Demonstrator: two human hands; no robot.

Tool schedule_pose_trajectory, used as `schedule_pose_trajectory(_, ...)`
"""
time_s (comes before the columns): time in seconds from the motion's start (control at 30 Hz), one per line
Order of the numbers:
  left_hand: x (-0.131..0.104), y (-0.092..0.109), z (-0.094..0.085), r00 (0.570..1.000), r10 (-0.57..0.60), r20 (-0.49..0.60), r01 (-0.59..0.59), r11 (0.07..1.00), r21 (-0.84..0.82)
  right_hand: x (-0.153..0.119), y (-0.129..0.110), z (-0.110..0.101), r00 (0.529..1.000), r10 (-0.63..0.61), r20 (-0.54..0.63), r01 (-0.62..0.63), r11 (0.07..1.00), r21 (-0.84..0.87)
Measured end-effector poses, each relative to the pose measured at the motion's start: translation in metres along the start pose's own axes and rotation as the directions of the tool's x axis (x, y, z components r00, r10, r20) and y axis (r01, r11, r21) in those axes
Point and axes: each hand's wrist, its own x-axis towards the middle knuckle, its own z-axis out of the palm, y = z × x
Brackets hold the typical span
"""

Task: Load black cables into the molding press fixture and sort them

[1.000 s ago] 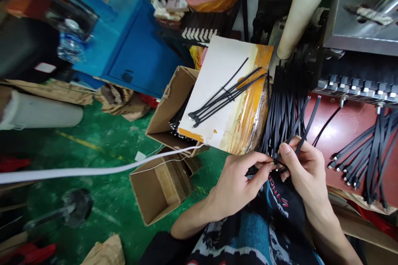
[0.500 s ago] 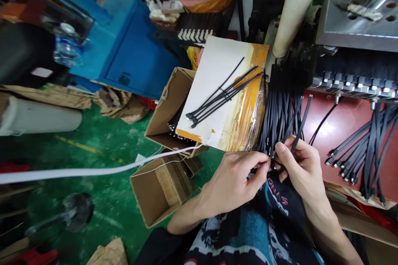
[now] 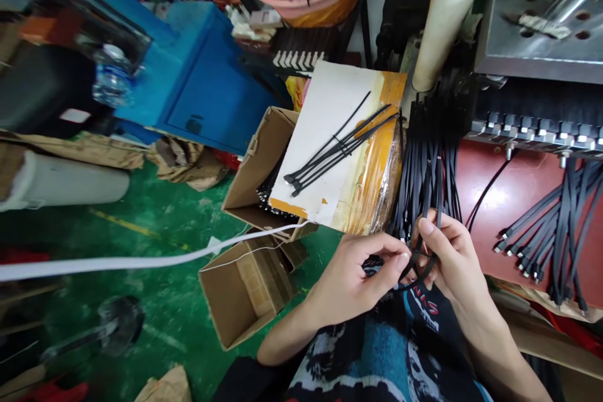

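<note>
A black cable (image 3: 414, 282) is bent into a loop between my hands, in front of my shirt. My left hand (image 3: 360, 273) pinches one part of it between thumb and fingers. My right hand (image 3: 455, 254) grips the cable's other side, with strands rising above the fingers. Just beyond my hands hangs a dense row of black cables (image 3: 426, 163). Several more black cables (image 3: 342, 144) lie across a white board (image 3: 315, 113) with yellow-brown tape on its right part. Another bunch of cables (image 3: 560, 226) rests on the red surface (image 3: 490, 195) at the right.
Cardboard boxes (image 3: 245, 289) stand on the green floor left of my hands; the upper one holds black cables. A white cord (image 3: 164, 262) runs across to the board. A metal machine (image 3: 522, 56) is at the upper right, near a pale pipe (image 3: 452, 12). A pink basket (image 3: 325, 9) stands behind.
The cable between my hands now forms a wider loop below them. My right hand has shifted slightly left, and the strands in it stand more upright.
</note>
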Motion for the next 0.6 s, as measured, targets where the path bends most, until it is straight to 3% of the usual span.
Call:
schedule_pose_trajectory(0.23,-0.0037,-0.0041,0.0035,0.999,-0.039,0.02,0.041,0.991,-0.126,-0.0023,0.0011,-0.0003,1.0,-0.018,-0.011,0.018,1.0,0.02)
schedule_pose_trajectory(0.6,-0.0036,-0.0017,0.0102,0.997,-0.076,-0.003,0.074,0.984,-0.162,-0.0053,0.0028,-0.0023,0.998,-0.057,0.004,0.056,0.998,0.041)
